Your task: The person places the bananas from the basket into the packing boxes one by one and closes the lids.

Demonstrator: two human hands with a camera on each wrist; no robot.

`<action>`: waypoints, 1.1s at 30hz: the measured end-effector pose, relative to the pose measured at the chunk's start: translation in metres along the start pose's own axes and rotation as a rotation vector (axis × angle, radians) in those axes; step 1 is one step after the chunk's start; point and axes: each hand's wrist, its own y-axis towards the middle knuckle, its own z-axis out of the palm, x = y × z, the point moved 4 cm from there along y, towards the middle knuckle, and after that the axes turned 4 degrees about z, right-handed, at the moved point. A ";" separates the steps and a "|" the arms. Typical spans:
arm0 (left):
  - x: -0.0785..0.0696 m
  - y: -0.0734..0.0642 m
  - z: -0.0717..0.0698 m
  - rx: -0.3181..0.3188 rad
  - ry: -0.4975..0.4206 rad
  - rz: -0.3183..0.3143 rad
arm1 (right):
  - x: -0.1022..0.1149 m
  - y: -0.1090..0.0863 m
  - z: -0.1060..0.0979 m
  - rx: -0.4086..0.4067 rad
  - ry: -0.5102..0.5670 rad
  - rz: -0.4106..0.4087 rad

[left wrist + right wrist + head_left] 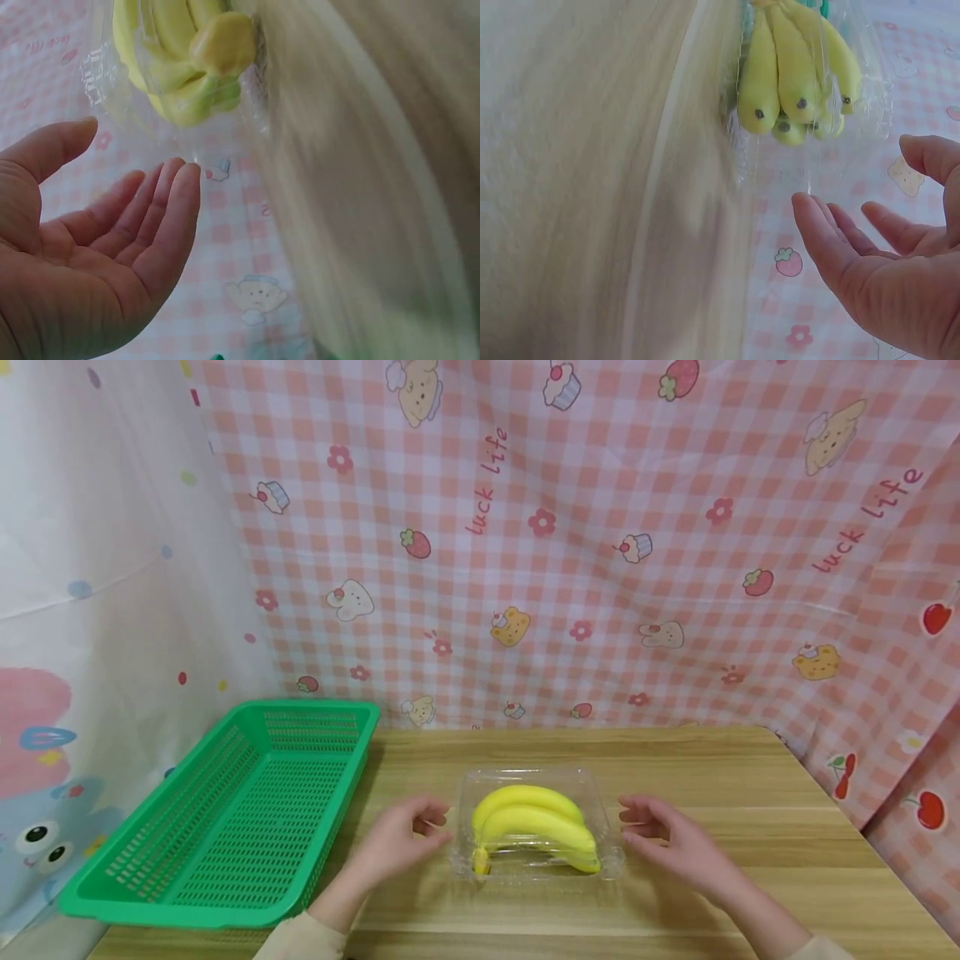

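Note:
A clear plastic clamshell box (528,777) sits on the wooden table with a bunch of yellow bananas (532,827) inside, its lid down over them. My left hand (401,835) is just left of the box, fingers loosely bent toward its side. On the opposite side, my right hand (671,843) faces the box with thumb and fingers apart. Both wrist views show bare palms with nothing in them. The banana stem end (223,45) points toward the left hand, and the dark-tipped ends (780,82) face the right hand.
To the left stands a green plastic basket (326,827) with perforated sides and floor, close beside the left forearm. The wooden table (675,760) ends at the back against a pink checkered cloth (480,568). A white printed curtain (112,568) hangs at the left.

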 end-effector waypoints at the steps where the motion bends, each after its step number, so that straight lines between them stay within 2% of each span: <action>1: 0.002 -0.001 0.001 0.009 -0.043 -0.026 | -0.001 -0.001 0.001 0.008 0.017 0.008; 8: 0.012 -0.008 0.010 0.083 -0.343 -0.206 | -0.008 -0.006 0.007 0.095 0.215 0.096; 15: 0.020 -0.014 0.021 0.105 -0.595 -0.352 | -0.011 -0.009 0.013 0.161 0.349 0.203; 23: 0.022 -0.018 0.034 0.105 -0.778 -0.423 | -0.012 -0.009 0.019 0.222 0.472 0.260; 27: 0.022 -0.019 0.038 0.089 -0.853 -0.428 | -0.012 -0.009 0.020 0.224 0.492 0.277; 33: 0.023 -0.019 0.043 0.064 -0.913 -0.429 | -0.012 -0.010 0.023 0.229 0.508 0.289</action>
